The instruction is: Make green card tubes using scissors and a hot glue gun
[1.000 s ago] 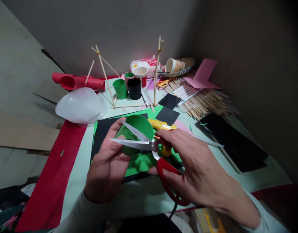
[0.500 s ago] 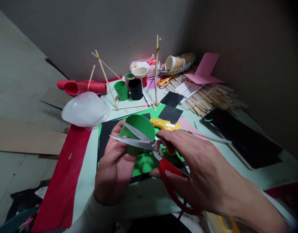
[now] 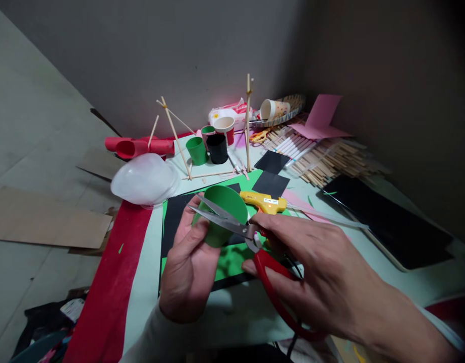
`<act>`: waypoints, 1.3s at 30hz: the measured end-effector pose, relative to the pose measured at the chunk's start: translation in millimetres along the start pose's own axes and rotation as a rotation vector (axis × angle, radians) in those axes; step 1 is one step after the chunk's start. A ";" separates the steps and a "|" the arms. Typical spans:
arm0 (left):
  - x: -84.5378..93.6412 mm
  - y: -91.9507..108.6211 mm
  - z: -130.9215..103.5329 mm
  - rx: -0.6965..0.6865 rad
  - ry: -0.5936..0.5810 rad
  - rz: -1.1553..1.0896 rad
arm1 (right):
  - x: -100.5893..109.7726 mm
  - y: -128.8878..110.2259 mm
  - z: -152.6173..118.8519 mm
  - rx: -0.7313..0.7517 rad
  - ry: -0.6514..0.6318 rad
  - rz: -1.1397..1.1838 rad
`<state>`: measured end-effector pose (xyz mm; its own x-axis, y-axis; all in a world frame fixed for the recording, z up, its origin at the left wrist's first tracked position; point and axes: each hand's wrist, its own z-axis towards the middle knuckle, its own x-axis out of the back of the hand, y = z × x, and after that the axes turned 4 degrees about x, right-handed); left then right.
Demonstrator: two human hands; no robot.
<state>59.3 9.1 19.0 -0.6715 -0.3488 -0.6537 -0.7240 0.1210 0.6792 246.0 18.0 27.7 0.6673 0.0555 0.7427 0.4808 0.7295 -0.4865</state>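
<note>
My left hand [image 3: 192,267] is closed round a green paper cup [image 3: 227,206], its mouth tilted up toward me. In my right hand [image 3: 323,272] is a pair of scissors [image 3: 232,225] with red handles, my thumb and fingers in the loops. The blades, slightly apart, lie across the near side of the cup; I cannot tell whether its rim is between them. Green and black paper sheets [image 3: 232,259] lie beneath my hands. Just beyond the right hand rests a yellow glue gun [image 3: 268,202] with a clear glue stick in its back.
Behind stand a stick frame [image 3: 175,136], a small green cup [image 3: 196,151], a black cup [image 3: 217,149] and a red-white cup [image 3: 225,128]. A translucent bowl [image 3: 143,179] sits left, near red tubes [image 3: 141,147]. Wooden sticks [image 3: 327,161] and a black phone-like slab [image 3: 387,222] lie right.
The scissor blades have come closer together over the cup. The whole scene has shifted slightly right and down in the view. Both hands keep their hold.
</note>
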 end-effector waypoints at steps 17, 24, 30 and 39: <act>1.4 0.7 -0.7 0.059 -0.040 0.033 | 2.2 3.4 -1.8 -0.005 0.006 0.014; 2.8 2.9 1.2 -0.002 -0.041 0.032 | 18.3 12.3 -12.4 -0.098 0.171 -0.065; 5.5 9.5 4.4 -0.017 0.015 -0.050 | 32.3 24.6 -55.7 -0.210 0.156 -0.209; 12.2 27.7 8.3 -0.099 0.045 -0.037 | 48.9 41.7 -142.0 -0.374 0.039 -0.227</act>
<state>29.7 15.9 27.1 -0.6354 -0.3933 -0.6645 -0.7274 0.0159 0.6861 379.4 -45.7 -21.6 0.5387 -0.1091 0.8354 0.7857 0.4230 -0.4514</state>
